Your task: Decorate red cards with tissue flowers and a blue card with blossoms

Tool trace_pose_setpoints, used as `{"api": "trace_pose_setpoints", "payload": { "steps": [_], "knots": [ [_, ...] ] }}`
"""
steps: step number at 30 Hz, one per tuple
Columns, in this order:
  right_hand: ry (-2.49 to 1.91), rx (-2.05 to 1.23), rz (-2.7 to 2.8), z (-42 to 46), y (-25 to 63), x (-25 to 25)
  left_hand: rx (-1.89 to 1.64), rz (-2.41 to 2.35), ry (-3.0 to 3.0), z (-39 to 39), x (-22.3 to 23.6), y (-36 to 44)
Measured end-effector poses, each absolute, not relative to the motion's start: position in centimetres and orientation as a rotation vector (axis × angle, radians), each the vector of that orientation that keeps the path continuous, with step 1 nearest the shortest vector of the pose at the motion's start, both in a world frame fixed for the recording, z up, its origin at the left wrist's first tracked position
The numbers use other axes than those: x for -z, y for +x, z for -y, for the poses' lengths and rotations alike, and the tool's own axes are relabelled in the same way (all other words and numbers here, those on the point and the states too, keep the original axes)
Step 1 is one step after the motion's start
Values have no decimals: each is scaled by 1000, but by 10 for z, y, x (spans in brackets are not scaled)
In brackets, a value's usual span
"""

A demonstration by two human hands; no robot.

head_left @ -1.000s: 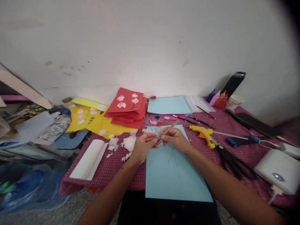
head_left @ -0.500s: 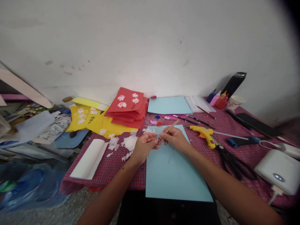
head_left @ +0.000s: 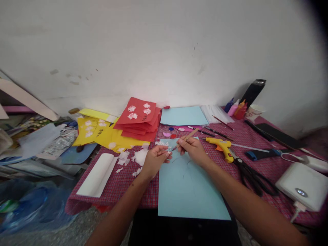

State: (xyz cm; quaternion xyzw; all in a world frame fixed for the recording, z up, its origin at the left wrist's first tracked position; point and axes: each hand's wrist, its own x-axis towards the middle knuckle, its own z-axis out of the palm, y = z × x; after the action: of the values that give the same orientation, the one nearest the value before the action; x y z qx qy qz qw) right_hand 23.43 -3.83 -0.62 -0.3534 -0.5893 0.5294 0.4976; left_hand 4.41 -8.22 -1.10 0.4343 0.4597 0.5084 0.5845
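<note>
My right hand (head_left: 191, 148) pinches a light wooden stick (head_left: 191, 133), held slantwise above the far end of a light blue sheet (head_left: 189, 194). The stick's lower end looks dark and points toward my left fingertips. My left hand (head_left: 156, 159) is closed in a pinch at the sheet's left edge; whatever is between its fingers is too small to make out. Thin dark curved lines show on the blue sheet. Crumpled white paper bits (head_left: 164, 143) lie just beyond my left hand, and torn white paper pieces (head_left: 140, 157) lie to its left.
Red sheets (head_left: 138, 118) with white flowers and yellow sheets (head_left: 107, 136) lie back left; a folded white paper (head_left: 96, 176) is at left. To the right are a yellow glue gun (head_left: 221, 145), black-handled scissors (head_left: 252, 177), paint bottles (head_left: 235, 108) and a white device (head_left: 302, 186).
My right hand has drawn slightly away from my left, with the stick, opening a gap between them. More of the drawn lines on the blue sheet now shows. The view has shifted slightly.
</note>
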Motion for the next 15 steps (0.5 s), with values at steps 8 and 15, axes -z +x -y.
{"api": "trace_pose_setpoints", "payload": {
  "steps": [8,15],
  "knots": [
    [-883,-1230,1305,32,242,2,-1344,-1300,1321,56,5,28],
    [-905,-1224,1307,31,240,5,-1195,-1507,1780,47,-6,5]
  ]
}}
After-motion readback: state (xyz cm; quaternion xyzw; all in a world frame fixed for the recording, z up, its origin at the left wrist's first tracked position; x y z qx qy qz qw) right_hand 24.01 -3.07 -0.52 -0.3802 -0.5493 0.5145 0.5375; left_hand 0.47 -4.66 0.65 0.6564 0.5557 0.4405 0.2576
